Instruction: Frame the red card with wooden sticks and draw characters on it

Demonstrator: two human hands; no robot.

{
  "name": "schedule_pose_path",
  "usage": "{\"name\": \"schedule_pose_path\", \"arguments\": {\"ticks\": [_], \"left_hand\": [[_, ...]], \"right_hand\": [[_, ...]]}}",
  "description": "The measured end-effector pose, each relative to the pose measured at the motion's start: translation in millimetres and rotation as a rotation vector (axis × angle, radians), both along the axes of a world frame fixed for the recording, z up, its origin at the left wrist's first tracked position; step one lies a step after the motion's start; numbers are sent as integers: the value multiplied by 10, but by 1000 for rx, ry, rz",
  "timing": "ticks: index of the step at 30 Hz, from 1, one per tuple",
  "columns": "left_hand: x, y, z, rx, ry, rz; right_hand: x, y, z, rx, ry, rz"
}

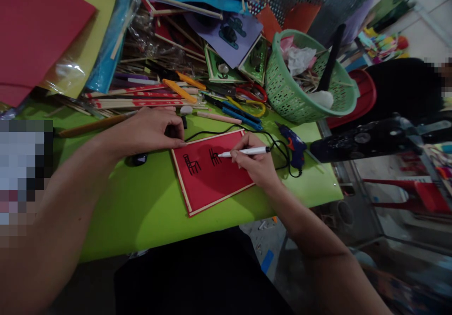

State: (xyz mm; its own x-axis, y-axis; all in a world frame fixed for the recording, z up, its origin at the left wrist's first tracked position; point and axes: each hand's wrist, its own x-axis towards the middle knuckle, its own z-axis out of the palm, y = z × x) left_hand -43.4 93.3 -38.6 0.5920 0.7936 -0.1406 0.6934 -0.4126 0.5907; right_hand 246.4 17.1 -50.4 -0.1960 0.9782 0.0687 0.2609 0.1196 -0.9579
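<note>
On the green table lies a red card (215, 188) edged with thin pale wooden sticks. Two small black line drawings that look like chairs are on it, one at the left and one nearer the middle. My right hand (254, 162) is closed round a white marker (251, 151), its tip touching the card at the second drawing. At the card's upper left corner is my left hand (144, 129), thumb stretched out to the edge. Its fingers are bent and apart from the thumb, with nothing gripped. A small black cap-like piece (139, 159) sits below that hand.
A blue glue gun (294, 146) with a black cord lies right of the card. Behind are scissors (252, 93), bundled sticks (141, 102), colored sheets (38, 32) and a green basket (303, 105) of scraps. The table's front edge is close to my lap.
</note>
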Motion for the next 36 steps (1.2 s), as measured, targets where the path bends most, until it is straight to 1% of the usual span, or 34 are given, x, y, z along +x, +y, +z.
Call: {"name": "schedule_pose_path", "arguments": {"ticks": [10, 17, 21, 30, 36], "left_hand": [[0, -2, 18, 1, -4, 0], [-5, -4, 5, 10, -1, -1], [-6, 6, -4, 8, -5, 2], [-5, -1, -6, 2, -1, 5], [-4, -5, 13, 9, -13, -9]], "right_hand": [[-2, -14, 14, -20, -2, 13], [-8, 18, 27, -39, 83, -66], [-9, 41, 5, -31, 116, -83], [8, 44, 4, 32, 79, 9], [-47, 53, -9, -2, 5, -41]]}}
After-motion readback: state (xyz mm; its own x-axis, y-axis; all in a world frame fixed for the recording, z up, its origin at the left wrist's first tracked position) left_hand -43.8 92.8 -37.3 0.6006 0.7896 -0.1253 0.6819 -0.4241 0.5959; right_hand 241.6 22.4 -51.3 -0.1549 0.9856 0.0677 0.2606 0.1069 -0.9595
